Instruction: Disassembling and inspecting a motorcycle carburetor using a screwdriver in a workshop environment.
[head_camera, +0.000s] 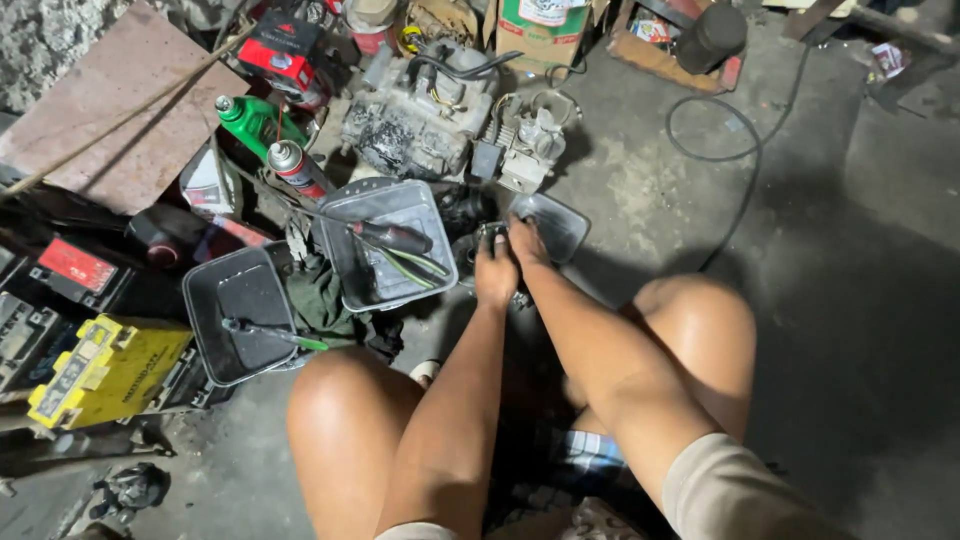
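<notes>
Now | left hand (495, 272) and right hand (526, 240) | fingers curled together on small dark metal part (493, 235), seemingly to steady it | just right of clear plastic tray (345, 255) holding red-handled screwdriver (392, 236).

Both hands meet low over the concrete floor (800, 300), the left hand (495, 272) and right hand (527, 243) closed around a small dark part (492, 232). Just beside them lie a clear plastic tray (345, 215) holding a screwdriver (392, 236), and farther off a grimy engine block (415, 120).
</notes>
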